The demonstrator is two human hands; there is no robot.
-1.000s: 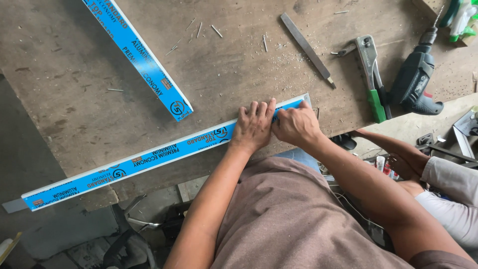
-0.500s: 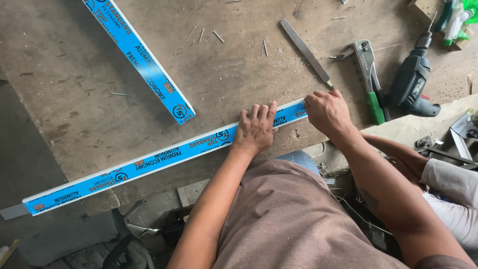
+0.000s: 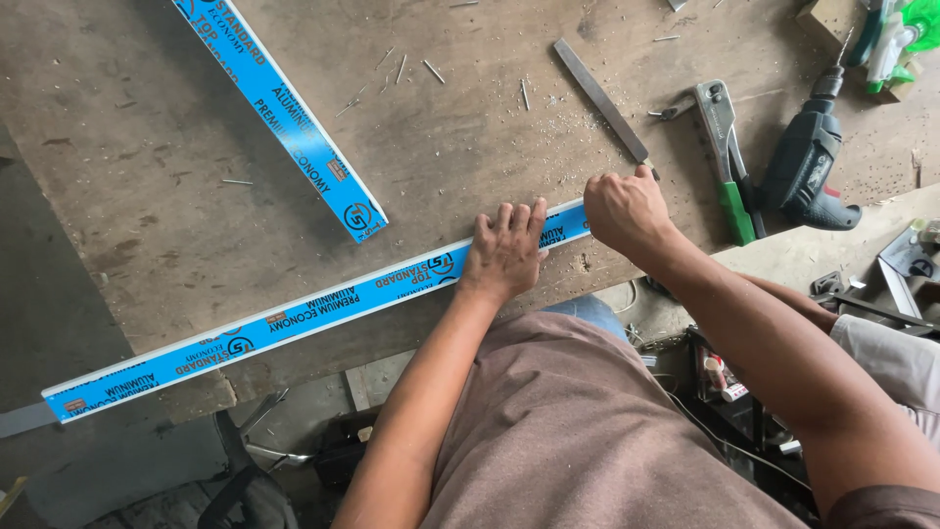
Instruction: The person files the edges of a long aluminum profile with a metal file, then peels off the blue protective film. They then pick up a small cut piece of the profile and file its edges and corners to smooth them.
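**Right hand leaves the strip, closes on the file**

Up and away goes the right hand (image 3: 627, 211), off the blue-wrapped aluminium strip (image 3: 313, 313) it was pressing a second ago, now fisted at the near end of the flat metal file (image 3: 599, 96), fingers curled round its handle end. Left hand (image 3: 504, 250) stays flat, fingers spread and extended, pinning the strip along the workbench (image 3: 147, 176) edge. Second blue strip (image 3: 279, 113) lies diagonally above, apart. Riveter (image 3: 725, 147) and cordless drill (image 3: 808, 162) sit right of the file. No containers clearly readable; clutter below the bench is indistinct.
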